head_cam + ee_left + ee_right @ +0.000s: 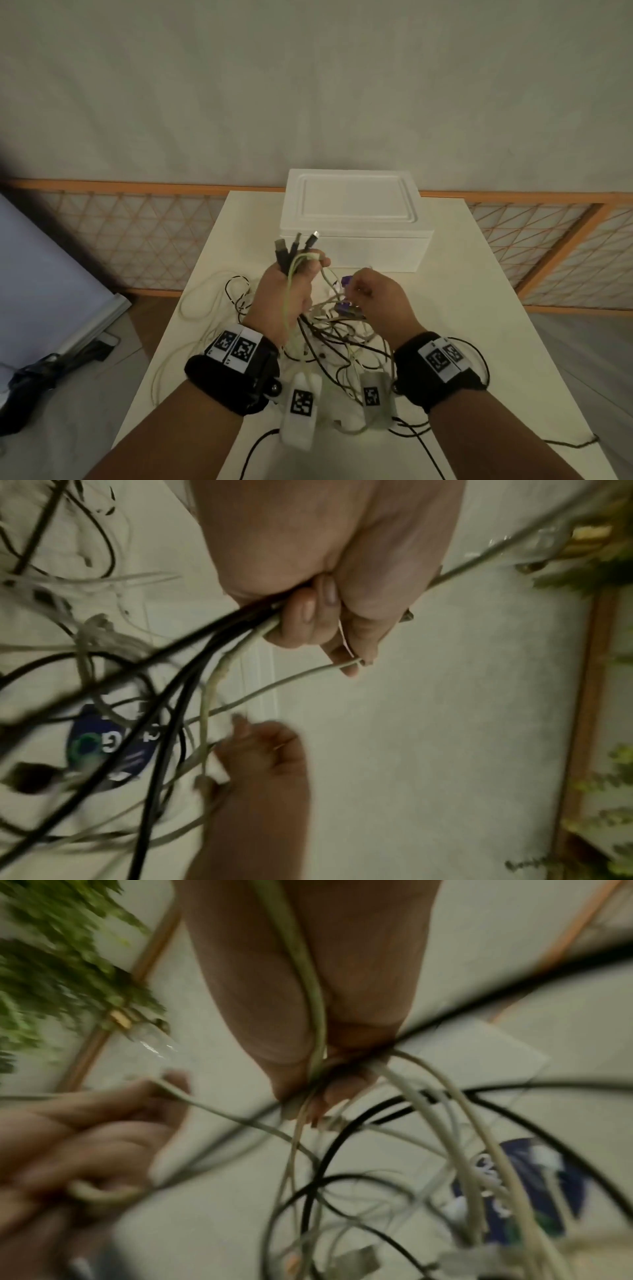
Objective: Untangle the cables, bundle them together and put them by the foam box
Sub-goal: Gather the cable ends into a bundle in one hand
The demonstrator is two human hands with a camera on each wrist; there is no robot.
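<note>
Right hand [308,1031] pinching pale cables [445,1123]; left hand [85,1137] gripping thin strand; view blurred.

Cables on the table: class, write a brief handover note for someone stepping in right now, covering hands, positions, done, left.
Left hand grips a bunch of cable ends, plugs up. Right hand pinches a pale strand in the tangled cables, which hang from both hands to the table in front of the foam box.
Done: several ends gathered.
Left: untangle the rest, bundle, set by the box.
</note>
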